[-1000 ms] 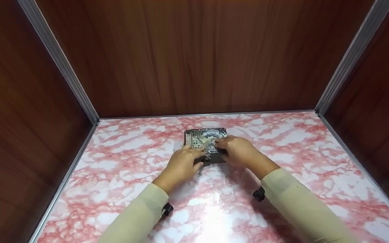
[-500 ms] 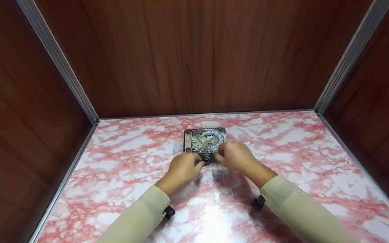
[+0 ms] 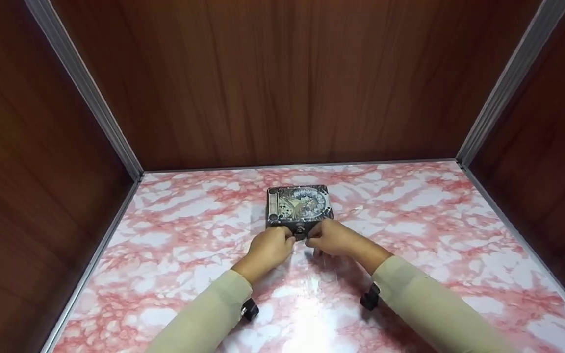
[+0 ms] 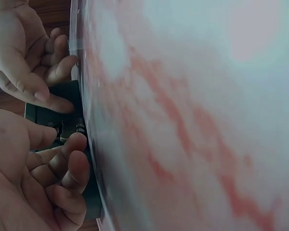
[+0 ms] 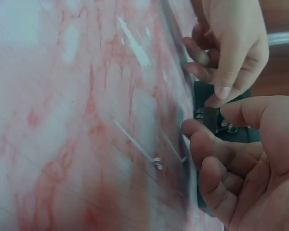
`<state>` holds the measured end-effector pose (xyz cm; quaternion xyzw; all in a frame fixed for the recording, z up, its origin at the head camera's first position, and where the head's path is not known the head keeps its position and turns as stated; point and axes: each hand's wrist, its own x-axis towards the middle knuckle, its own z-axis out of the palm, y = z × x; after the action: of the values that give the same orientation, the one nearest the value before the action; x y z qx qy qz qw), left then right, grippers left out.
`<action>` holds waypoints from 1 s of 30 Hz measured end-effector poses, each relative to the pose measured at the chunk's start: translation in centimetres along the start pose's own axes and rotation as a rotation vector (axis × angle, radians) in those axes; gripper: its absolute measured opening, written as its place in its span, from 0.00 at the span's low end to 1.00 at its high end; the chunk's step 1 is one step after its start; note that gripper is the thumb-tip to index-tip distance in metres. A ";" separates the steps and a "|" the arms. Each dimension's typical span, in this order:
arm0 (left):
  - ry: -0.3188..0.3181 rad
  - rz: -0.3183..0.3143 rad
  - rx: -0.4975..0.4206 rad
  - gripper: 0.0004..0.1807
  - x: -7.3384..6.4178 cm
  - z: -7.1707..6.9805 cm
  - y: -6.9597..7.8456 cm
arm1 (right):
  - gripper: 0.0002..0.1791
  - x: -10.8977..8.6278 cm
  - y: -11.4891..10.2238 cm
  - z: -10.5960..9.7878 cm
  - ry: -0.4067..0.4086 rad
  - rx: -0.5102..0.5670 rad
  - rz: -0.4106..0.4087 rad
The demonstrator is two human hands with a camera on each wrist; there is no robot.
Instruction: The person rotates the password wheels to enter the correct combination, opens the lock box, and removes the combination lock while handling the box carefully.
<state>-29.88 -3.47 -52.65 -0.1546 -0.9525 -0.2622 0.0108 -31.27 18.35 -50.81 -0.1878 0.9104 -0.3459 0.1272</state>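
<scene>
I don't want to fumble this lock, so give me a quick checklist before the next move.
1. Clock-patterned box resting flat on the marbled tabletop: ok.
2. Lid closed: ok, it lies level in the head view.
3. Combination padlock at the box's front: ok, it sits between the hands.
4. Left hand and right hand in position: ok, fingertips of both are at the padlock.
5. Digits on the dials readable: not ok, too small and blurred.
6. Padlock released: cannot tell, fingers hide part of it.
</scene>
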 end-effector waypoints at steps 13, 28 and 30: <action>-0.028 -0.030 -0.009 0.12 0.2 0.9 0.5 | 0.16 -0.3 0.6 0.1 -0.033 0.151 0.080; -0.218 -0.195 -0.476 0.16 0.7 0.5 0.6 | 0.15 -1.2 -1.4 -1.2 0.179 -0.400 -0.215; -0.238 -0.212 -0.533 0.19 0.8 0.5 0.7 | 0.16 -1.0 -1.5 -1.3 0.235 -0.465 -0.312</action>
<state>-30.42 -2.40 -52.69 -0.0815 -0.8557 -0.4823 -0.1689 -30.43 18.49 -48.73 -0.3083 0.9338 -0.1631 -0.0803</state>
